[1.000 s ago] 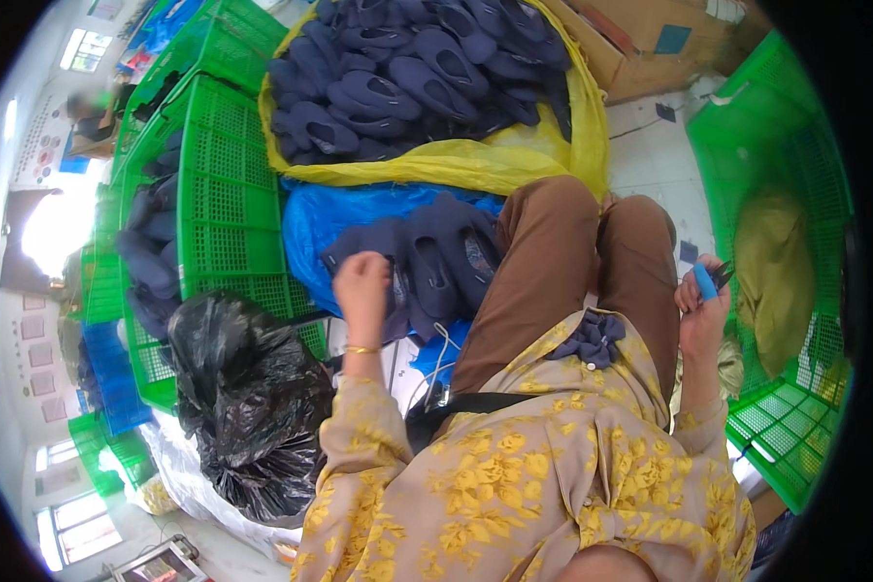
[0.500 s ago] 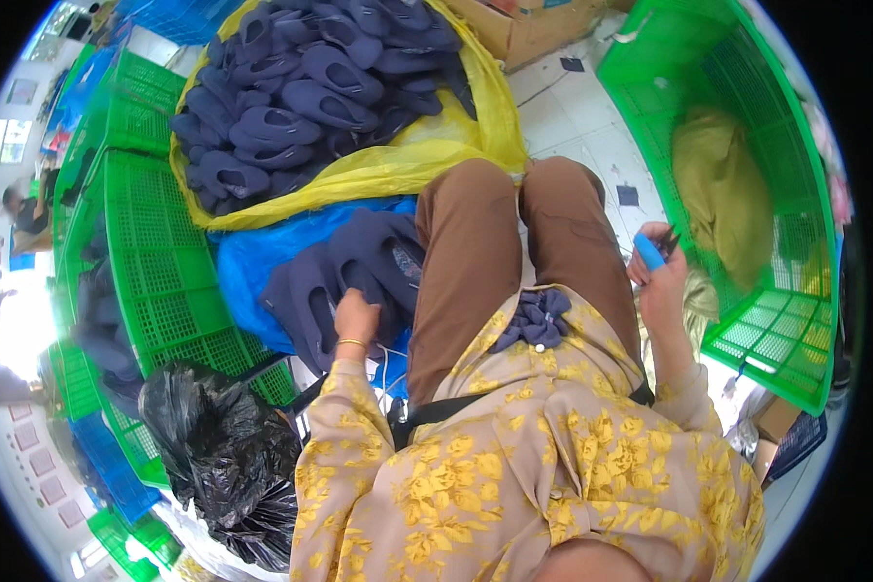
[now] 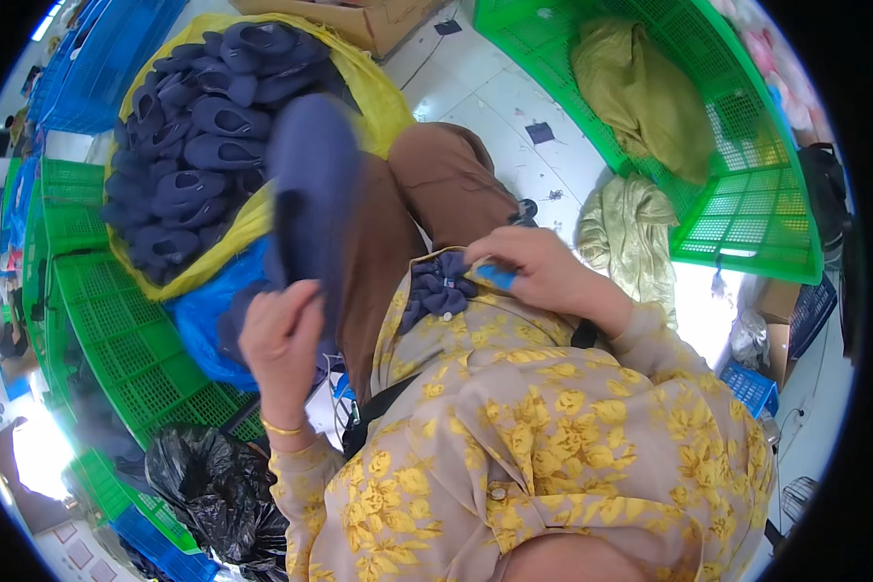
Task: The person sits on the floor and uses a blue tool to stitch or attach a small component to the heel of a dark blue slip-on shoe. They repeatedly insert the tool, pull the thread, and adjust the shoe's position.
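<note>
Crates of green mesh plastic (image 3: pixel 131 339) stand at the left of a work area, beside a black plastic bag (image 3: pixel 223 490) crumpled near the seated worker's left forearm. Dark blue slip-on shoes (image 3: pixel 189 145) fill a yellow sack (image 3: pixel 383 92) lying open beyond the knees, with a blue plastic bag (image 3: pixel 198 330) spread just in front of it. The worker's left hand (image 3: pixel 286 335), a gold-coloured bracelet (image 3: pixel 281 428) at the wrist, is closed around the lower end of a single dark blue shoe (image 3: pixel 318 160). Blurred, that shoe points away from the body, above the left leg of the brown trousers (image 3: pixel 383 262). At centre, bunched dark blue cloth (image 3: pixel 439 286) rests in the lap, in a fold of the yellow-flowered shirt (image 3: pixel 553 407). The right hand (image 3: pixel 543 272), fingers bent and a blue wrap (image 3: pixel 497 276) on one of them, is at the fold's edge; whether it grips anything cannot be told. Farther right, a pale crumpled cloth (image 3: pixel 630 228) hangs near a green crate (image 3: pixel 737 213), which holds an olive-coloured sack (image 3: pixel 640 97).
</note>
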Action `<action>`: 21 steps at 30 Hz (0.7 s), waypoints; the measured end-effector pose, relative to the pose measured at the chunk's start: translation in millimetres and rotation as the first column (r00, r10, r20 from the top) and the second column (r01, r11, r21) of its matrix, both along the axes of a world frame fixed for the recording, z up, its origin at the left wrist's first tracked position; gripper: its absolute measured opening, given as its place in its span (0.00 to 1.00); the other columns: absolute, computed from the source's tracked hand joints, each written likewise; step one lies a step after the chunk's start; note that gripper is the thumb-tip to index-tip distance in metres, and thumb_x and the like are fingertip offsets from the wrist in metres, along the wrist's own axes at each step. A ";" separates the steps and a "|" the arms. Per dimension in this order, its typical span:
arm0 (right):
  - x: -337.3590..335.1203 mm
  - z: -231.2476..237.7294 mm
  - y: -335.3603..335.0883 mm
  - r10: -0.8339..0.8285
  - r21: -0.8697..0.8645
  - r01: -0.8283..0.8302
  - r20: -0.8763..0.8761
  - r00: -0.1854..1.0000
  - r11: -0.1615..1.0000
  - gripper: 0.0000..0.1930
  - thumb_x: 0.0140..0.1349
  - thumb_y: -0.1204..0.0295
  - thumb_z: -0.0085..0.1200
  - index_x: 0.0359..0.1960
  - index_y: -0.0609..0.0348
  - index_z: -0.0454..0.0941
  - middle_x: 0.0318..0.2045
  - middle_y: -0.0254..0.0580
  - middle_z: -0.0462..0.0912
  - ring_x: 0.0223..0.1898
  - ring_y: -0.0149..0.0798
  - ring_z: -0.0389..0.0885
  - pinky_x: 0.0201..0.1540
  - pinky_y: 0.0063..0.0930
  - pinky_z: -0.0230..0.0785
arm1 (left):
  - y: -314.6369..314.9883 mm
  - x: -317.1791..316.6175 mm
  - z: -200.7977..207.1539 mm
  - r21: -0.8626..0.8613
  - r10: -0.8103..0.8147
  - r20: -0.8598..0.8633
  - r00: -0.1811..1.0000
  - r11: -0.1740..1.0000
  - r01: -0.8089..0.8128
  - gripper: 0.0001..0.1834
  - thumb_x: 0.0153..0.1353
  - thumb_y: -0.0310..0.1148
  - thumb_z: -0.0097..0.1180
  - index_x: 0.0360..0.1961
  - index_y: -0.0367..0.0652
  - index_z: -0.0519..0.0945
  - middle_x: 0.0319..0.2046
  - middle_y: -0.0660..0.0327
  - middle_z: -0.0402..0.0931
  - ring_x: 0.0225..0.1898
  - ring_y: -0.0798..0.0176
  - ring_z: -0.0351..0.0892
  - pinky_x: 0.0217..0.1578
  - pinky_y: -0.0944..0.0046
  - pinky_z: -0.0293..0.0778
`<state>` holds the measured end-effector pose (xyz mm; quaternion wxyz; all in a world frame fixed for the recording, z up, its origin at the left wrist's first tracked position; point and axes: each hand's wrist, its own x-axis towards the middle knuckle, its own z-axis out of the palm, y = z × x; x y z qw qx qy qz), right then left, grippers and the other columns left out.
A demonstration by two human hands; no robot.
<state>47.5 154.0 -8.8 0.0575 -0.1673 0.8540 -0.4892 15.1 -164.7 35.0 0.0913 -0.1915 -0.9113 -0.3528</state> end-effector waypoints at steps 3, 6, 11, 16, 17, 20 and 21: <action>-1.8 -9.5 -11.0 0.168 0.297 -0.141 -0.067 0.984 0.945 0.19 0.51 0.78 0.55 0.47 0.49 0.79 0.29 0.39 0.80 0.32 0.49 0.81 0.33 0.40 0.73 | 42.0 -7.0 -8.4 -0.127 -0.189 0.008 0.982 0.974 0.189 0.07 0.51 0.23 0.63 0.33 0.43 0.84 0.23 0.60 0.70 0.29 0.57 0.68 0.30 0.60 0.66; -4.1 -9.6 -14.1 0.197 0.386 -0.175 -0.018 0.980 0.906 0.18 0.50 0.78 0.55 0.45 0.49 0.79 0.30 0.40 0.81 0.33 0.50 0.81 0.34 0.41 0.74 | 60.4 -9.7 -21.0 -0.164 -0.162 0.011 0.987 0.973 0.162 0.06 0.51 0.23 0.63 0.32 0.44 0.84 0.24 0.60 0.72 0.30 0.55 0.69 0.32 0.60 0.67; 0.3 -16.5 -5.5 0.040 0.088 -0.039 -0.013 0.999 0.995 0.11 0.53 0.75 0.58 0.40 0.54 0.79 0.31 0.42 0.81 0.28 0.46 0.80 0.32 0.37 0.71 | 57.4 -12.2 -14.6 -0.120 -0.143 0.031 0.989 0.982 0.146 0.06 0.52 0.25 0.65 0.33 0.45 0.84 0.27 0.60 0.76 0.32 0.54 0.72 0.34 0.59 0.70; -0.8 24.8 4.7 -0.102 -0.137 0.171 0.409 0.907 0.976 0.09 0.55 0.69 0.62 0.35 0.58 0.78 0.22 0.38 0.76 0.23 0.33 0.71 0.29 0.28 0.64 | 71.5 4.9 16.9 -0.056 -0.156 -0.098 0.983 0.987 0.151 0.17 0.48 0.22 0.68 0.42 0.39 0.83 0.41 0.57 0.80 0.41 0.56 0.76 0.42 0.61 0.72; -1.2 34.6 3.7 -0.080 -0.131 0.146 0.414 0.907 0.981 0.09 0.55 0.69 0.62 0.35 0.58 0.78 0.22 0.37 0.75 0.22 0.31 0.70 0.28 0.27 0.64 | 78.6 10.7 25.0 0.077 -0.207 0.048 0.977 0.976 0.203 0.21 0.48 0.23 0.68 0.47 0.40 0.81 0.46 0.56 0.79 0.44 0.58 0.77 0.43 0.64 0.73; 5.8 42.4 -5.0 -0.026 -0.204 0.102 0.349 0.937 0.974 0.09 0.56 0.68 0.62 0.34 0.58 0.78 0.21 0.33 0.75 0.22 0.26 0.67 0.27 0.25 0.62 | 102.7 14.0 39.9 0.138 -0.349 0.184 0.919 0.935 0.327 0.25 0.50 0.23 0.68 0.51 0.40 0.79 0.50 0.57 0.78 0.46 0.58 0.78 0.43 0.66 0.73; 7.6 45.7 -6.3 -0.032 -0.257 0.138 0.378 0.925 0.956 0.09 0.57 0.68 0.62 0.35 0.58 0.77 0.21 0.33 0.75 0.23 0.25 0.68 0.27 0.25 0.63 | 101.7 11.5 30.8 0.116 -0.388 0.172 0.906 0.921 0.372 0.20 0.53 0.21 0.65 0.49 0.39 0.80 0.48 0.58 0.78 0.42 0.63 0.78 0.40 0.68 0.73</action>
